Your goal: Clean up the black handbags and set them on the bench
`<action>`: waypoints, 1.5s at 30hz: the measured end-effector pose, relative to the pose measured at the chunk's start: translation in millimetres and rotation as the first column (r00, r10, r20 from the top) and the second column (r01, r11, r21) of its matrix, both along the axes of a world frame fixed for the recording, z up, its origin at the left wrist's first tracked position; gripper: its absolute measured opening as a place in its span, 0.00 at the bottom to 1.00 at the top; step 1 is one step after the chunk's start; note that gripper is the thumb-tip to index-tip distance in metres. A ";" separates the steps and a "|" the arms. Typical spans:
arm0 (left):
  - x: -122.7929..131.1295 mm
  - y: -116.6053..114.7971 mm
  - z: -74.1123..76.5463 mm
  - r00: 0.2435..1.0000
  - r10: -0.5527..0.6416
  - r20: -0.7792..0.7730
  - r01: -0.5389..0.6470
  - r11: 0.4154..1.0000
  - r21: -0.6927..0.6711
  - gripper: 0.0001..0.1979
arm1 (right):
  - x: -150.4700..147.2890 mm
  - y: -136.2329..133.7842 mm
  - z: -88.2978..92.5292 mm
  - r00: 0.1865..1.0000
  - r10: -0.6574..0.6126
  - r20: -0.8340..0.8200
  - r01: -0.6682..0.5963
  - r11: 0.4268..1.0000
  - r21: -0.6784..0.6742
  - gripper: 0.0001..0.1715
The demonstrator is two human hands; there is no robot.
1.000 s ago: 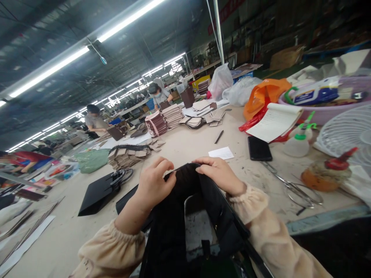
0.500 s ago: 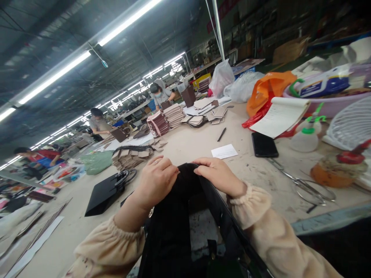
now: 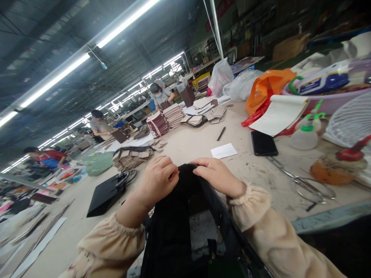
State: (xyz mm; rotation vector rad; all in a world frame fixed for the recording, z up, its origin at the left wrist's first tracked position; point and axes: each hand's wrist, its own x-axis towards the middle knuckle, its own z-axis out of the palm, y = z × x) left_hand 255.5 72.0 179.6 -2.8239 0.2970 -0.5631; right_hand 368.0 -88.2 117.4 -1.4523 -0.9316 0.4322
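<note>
An open black paper bag [image 3: 185, 231] stands upright against the table's near edge, its mouth facing me. My left hand [image 3: 158, 179] pinches the far rim of the bag on the left side, fingers curled over it. My right hand [image 3: 218, 173] grips the same rim on the right, fingers folded over the edge. Both wrists wear beige elastic sleeves. A pale base panel shows inside the bag.
A flat black bag with cord handles [image 3: 106, 193] lies to the left. Stacks of card pieces [image 3: 130, 156], a white slip [image 3: 223, 150], a pen [image 3: 220, 133], a phone [image 3: 263, 143], scissors [image 3: 301, 183], a notepad [image 3: 278, 115] and a squeeze bottle [image 3: 304, 137] lie ahead and right. Other people work at the far benches.
My left hand has closed further over the bag's rim and shifted slightly right. The right hand keeps its grip. The view has tilted a little.
</note>
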 end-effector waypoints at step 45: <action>-0.4 12.6 -4.3 0.983 0.102 -0.153 -0.163 0.869 -0.468 0.18 | -2.8 -3.1 7.5 0.998 -0.048 0.049 0.050 0.998 -0.032 0.20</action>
